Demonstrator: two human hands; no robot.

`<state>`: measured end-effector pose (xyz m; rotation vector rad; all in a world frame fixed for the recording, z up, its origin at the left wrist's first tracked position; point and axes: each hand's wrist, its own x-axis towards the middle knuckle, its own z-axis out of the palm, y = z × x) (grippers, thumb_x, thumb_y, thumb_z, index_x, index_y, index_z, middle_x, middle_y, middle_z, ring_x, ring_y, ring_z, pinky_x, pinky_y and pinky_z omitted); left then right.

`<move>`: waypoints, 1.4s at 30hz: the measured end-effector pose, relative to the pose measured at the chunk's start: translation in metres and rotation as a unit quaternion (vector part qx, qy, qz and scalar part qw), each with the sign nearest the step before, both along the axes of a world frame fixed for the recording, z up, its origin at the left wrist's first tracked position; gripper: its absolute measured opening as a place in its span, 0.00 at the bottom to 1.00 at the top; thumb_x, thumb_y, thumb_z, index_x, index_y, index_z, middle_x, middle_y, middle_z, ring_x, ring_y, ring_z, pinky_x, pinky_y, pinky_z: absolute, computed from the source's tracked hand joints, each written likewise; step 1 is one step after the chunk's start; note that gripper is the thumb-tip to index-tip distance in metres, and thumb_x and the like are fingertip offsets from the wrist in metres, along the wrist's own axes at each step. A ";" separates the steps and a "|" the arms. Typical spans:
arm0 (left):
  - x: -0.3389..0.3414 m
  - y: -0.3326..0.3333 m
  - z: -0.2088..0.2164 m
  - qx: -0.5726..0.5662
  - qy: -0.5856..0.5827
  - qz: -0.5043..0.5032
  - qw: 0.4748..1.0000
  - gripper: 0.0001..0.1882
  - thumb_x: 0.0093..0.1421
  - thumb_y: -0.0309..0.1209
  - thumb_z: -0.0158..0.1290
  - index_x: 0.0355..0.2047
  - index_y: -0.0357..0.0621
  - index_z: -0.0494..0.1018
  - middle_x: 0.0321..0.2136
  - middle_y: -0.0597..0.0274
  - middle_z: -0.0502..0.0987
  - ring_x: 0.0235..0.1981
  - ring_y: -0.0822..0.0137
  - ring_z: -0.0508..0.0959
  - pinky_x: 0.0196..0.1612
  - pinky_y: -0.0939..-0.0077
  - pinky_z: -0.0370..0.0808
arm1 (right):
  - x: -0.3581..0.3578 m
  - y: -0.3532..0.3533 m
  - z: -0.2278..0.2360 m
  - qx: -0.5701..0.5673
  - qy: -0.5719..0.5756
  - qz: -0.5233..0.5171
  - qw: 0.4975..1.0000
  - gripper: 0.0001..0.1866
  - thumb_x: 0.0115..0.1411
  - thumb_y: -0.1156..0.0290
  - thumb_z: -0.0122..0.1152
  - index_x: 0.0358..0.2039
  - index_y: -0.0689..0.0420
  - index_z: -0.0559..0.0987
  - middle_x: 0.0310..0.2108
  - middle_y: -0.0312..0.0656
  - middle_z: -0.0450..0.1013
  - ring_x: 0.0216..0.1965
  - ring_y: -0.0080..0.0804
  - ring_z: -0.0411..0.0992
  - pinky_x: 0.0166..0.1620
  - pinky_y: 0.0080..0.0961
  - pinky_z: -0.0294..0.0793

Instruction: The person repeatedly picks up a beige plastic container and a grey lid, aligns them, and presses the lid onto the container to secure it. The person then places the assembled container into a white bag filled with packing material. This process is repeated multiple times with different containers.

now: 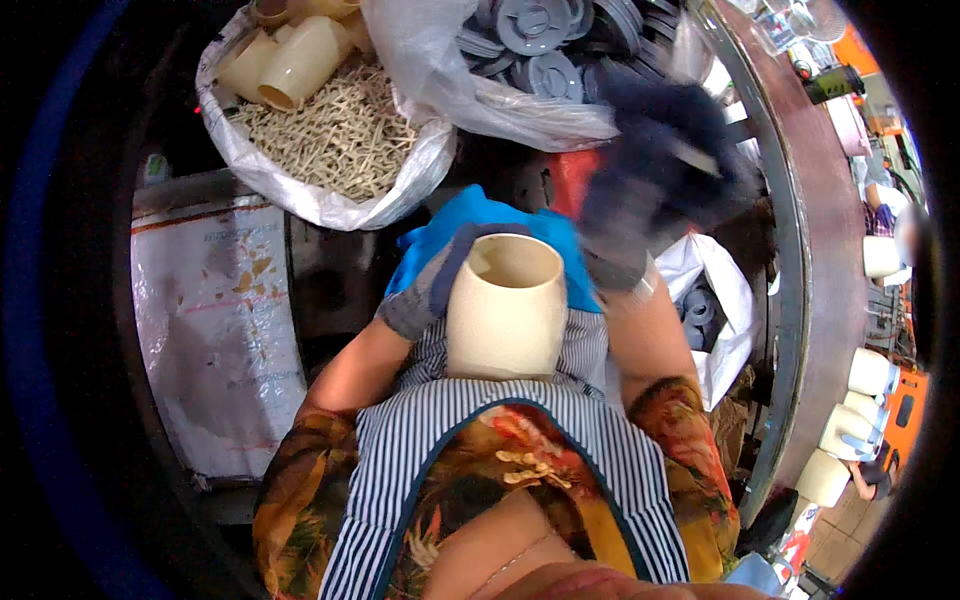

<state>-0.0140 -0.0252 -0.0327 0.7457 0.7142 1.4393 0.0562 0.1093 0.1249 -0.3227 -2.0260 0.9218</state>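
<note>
A hollow cream-coloured plastic pot [505, 325] rests upright on my lap, its round mouth facing up. My left hand [440, 275], in a grey and dark blue glove, wraps round its far left side. Under the pot and hand a bright blue cloth [480, 210] is spread. My right hand [640, 200], gloved in dark blue and grey, is raised beyond the pot to the right, beside the bag of grey discs. Motion smears its fingers, and a small pale spot shows there. Whether it holds anything cannot be made out.
Ahead left, a white sack [330, 215] holds short beige pieces and several cream pots. Grey round discs [535, 25] fill a plastic bag ahead. Another white bag [735, 310] with grey parts stands right, beside a long metal-edged bench [830, 220]. A plastic-wrapped box [215, 350] lies left.
</note>
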 end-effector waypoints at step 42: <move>0.016 0.029 -0.034 -0.123 0.064 -0.063 0.988 0.40 0.68 0.61 0.32 0.64 0.38 0.59 0.60 0.49 0.68 0.58 0.58 0.72 0.62 0.62 0.68 | 0.174 0.000 -0.094 -0.543 -0.157 -0.090 0.820 0.15 0.64 0.54 0.58 0.35 0.54 0.76 0.21 0.26 0.62 0.19 0.14 0.58 0.22 0.15 0.59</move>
